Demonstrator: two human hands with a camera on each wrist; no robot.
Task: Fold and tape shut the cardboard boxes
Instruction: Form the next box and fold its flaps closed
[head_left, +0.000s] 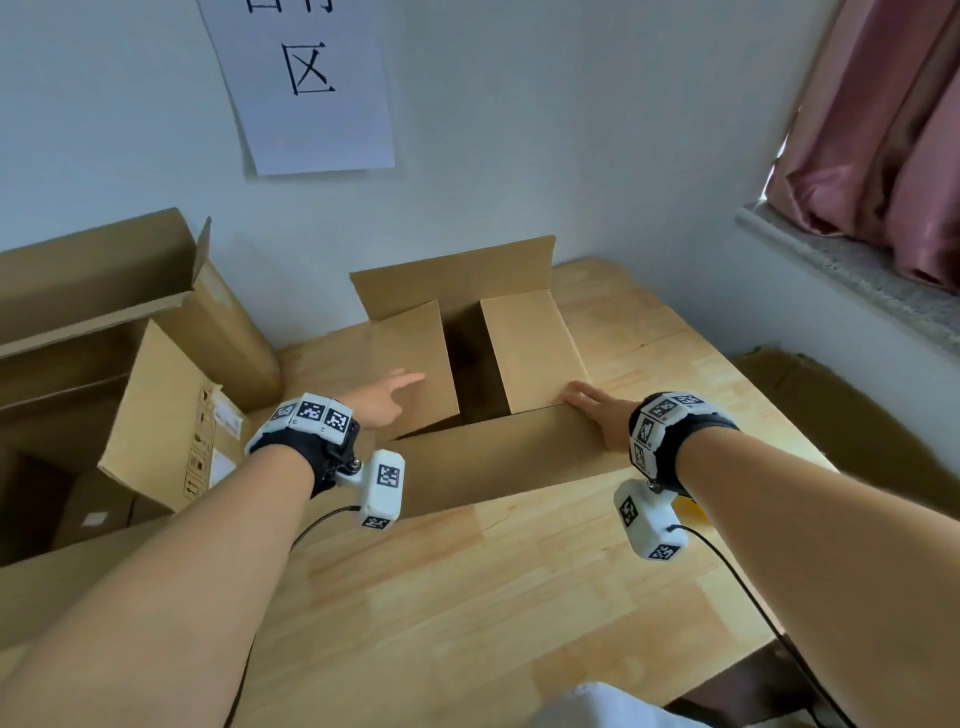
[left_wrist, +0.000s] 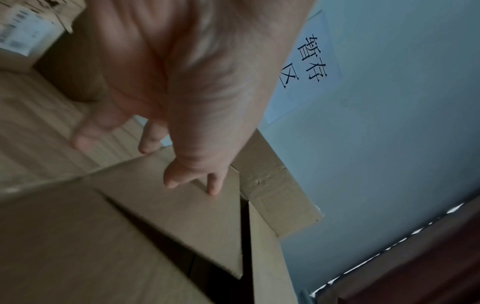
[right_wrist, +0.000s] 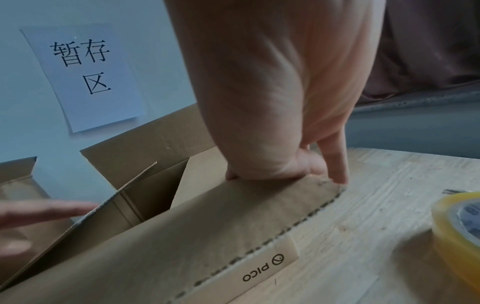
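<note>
"PICO" strip (right_wrist: 263, 267); "暂存区" wall sheet (right_wrist: 83, 76)

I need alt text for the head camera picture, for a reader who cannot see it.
Two bare hands fold in the side flaps of an open cardboard box on a wooden table: the left hand presses the left flap, the right hand the right flap. A bigger open box stands to the left.
</note>
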